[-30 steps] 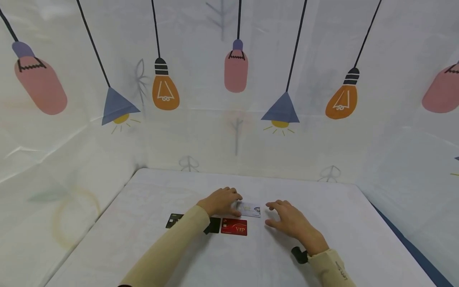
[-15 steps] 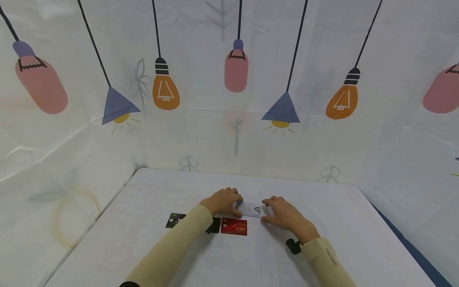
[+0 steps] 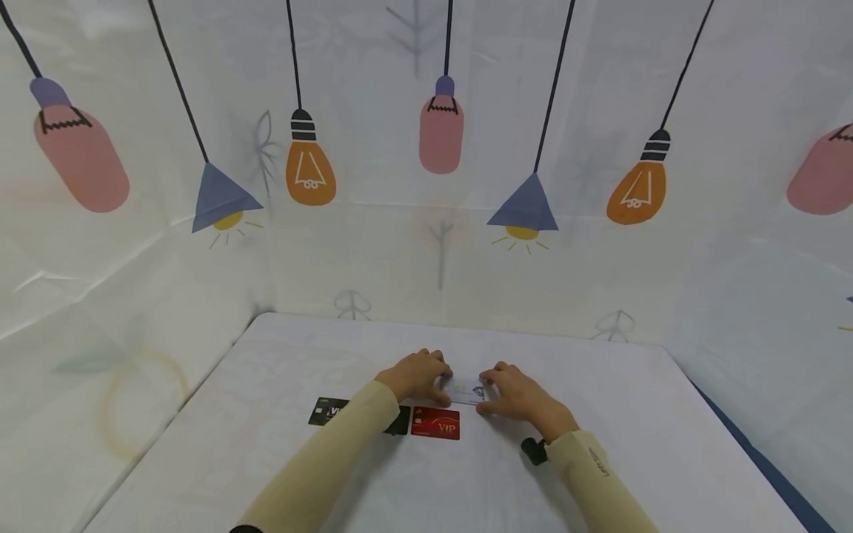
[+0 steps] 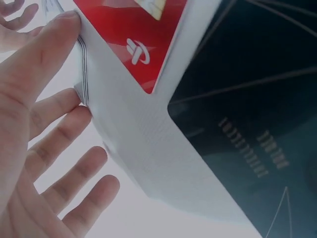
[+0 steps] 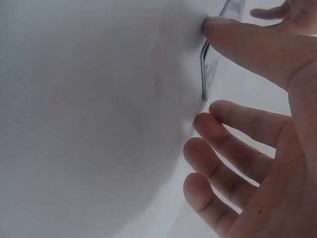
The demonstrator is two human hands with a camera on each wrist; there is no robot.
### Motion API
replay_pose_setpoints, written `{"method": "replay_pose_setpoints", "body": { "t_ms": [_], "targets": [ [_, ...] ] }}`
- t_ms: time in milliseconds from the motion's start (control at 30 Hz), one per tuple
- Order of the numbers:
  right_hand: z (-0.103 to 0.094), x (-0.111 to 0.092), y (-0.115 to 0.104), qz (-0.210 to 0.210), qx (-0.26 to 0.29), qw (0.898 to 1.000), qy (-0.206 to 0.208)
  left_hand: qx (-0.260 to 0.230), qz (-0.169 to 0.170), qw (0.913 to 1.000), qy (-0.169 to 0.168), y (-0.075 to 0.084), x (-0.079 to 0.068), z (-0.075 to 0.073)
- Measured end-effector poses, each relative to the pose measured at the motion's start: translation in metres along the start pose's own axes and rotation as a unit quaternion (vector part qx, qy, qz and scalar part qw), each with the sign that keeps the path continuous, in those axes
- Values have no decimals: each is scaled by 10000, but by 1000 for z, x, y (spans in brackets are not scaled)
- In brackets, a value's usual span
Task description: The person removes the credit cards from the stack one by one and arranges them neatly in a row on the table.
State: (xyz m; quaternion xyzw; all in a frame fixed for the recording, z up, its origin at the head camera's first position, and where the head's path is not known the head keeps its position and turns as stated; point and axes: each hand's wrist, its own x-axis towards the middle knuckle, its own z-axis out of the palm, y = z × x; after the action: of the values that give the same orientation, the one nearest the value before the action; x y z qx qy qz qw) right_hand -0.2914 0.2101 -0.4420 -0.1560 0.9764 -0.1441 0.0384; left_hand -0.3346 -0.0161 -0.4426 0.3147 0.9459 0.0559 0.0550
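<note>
My left hand [image 3: 415,376] holds the left end of a thin stack of whitish plastic cards [image 3: 464,391] lying at the table's middle. In the left wrist view its thumb and forefinger meet two corners of the layered edge [image 4: 84,74]. From the other side, my right hand [image 3: 523,400] takes the stack's right end. The right wrist view has that thumb on one corner of the card edge [image 5: 204,64], with the forefinger close to the opposite corner. Just nearer than the stack lies a red VIP card [image 3: 435,423]. A dark green card [image 3: 401,420] is partly under the left sleeve.
Farther left lies another dark card [image 3: 325,409], partly hidden by the left forearm. A white cloth [image 3: 600,414] covers the table. White sheeting printed with lamps [image 3: 440,259] rises behind and at both sides.
My right hand has come leftward and in to the stack's right end, its thumb and forefinger drawing closer together. The left hand and the cards have hardly moved.
</note>
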Motion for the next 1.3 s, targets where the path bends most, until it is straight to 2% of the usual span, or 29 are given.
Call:
{"method": "replay_pose_setpoints", "body": {
  "t_ms": [267,467,1067,1300],
  "targets": [
    [3,2,0,39,77,10000,-32,-176,-147,9997,53,2,-4,1],
    [5,2,0,41,130,9999,9,-211,-121,9997,80,2,-6,1],
    [9,2,2,-122,112,9997,183,357,249,9989,177,0,-2,1],
    [8,1,2,-114,114,9997,182,323,248,9990,170,2,-3,-1]
  ]
}}
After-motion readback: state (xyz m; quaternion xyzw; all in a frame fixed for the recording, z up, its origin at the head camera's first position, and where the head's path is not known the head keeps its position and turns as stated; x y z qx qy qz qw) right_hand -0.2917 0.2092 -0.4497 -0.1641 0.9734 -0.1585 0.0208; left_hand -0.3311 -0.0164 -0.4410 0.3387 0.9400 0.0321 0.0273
